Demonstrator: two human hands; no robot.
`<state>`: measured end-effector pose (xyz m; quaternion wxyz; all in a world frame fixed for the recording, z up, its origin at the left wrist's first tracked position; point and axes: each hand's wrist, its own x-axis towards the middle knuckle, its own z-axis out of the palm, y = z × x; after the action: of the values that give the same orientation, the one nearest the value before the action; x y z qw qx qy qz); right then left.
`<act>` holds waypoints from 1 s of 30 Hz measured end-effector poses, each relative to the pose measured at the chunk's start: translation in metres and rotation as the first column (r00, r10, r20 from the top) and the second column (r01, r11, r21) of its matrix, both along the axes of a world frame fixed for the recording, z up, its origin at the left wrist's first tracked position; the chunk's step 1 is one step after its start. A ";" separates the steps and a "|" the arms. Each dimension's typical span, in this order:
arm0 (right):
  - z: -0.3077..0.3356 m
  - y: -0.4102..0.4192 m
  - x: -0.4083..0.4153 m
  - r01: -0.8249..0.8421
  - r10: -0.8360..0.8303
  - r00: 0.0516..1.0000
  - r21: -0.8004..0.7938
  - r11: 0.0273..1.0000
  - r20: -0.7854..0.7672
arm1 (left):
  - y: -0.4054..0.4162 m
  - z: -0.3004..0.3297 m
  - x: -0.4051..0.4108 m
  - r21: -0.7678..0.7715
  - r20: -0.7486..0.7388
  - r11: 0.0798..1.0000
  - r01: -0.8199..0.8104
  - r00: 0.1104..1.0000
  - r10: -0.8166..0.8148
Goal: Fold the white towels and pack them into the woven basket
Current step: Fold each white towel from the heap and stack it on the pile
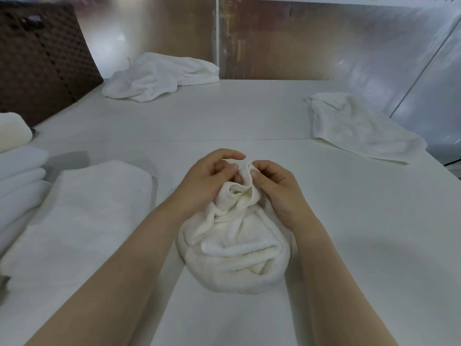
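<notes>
A crumpled white towel (pixel 237 248) lies bunched on the white table (pixel 349 245) in front of me. My left hand (pixel 207 183) and my right hand (pixel 277 188) meet at its far edge, and both pinch the raised cloth between thumb and fingers. The dark woven basket (pixel 42 58) stands at the far left. A folded white towel (pixel 87 208) lies flat to the left of my arms. Two loose white towels lie farther off, one at the back (pixel 159 76) and one at the right (pixel 356 126).
A stack of folded white towels (pixel 17 181) sits at the left edge, with a cream rolled towel (pixel 12 133) above it by the basket. A shiny metal wall (pixel 299 41) closes the back of the table. The table's right edge runs diagonally at the far right.
</notes>
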<state>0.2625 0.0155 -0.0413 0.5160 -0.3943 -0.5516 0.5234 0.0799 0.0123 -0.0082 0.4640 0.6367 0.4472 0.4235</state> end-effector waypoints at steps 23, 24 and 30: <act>0.003 -0.009 -0.014 0.103 -0.102 0.995 -0.059 0.993 0.017 | 0.011 -0.009 -0.011 -0.006 0.072 0.997 0.073 0.995 -0.073; 0.002 -0.010 -0.014 0.095 -0.093 0.995 -0.056 0.994 0.041 | 0.009 -0.010 -0.011 -0.009 0.074 0.998 0.061 0.995 -0.060; 0.002 -0.009 -0.010 0.093 -0.091 0.995 -0.043 0.995 0.046 | 0.005 -0.012 -0.010 -0.016 0.096 0.998 0.059 0.994 -0.058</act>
<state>0.2529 0.0066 -0.0389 0.5182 -0.4422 -0.5321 0.5028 0.0697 0.0173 -0.0202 0.5029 0.6243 0.4097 0.4352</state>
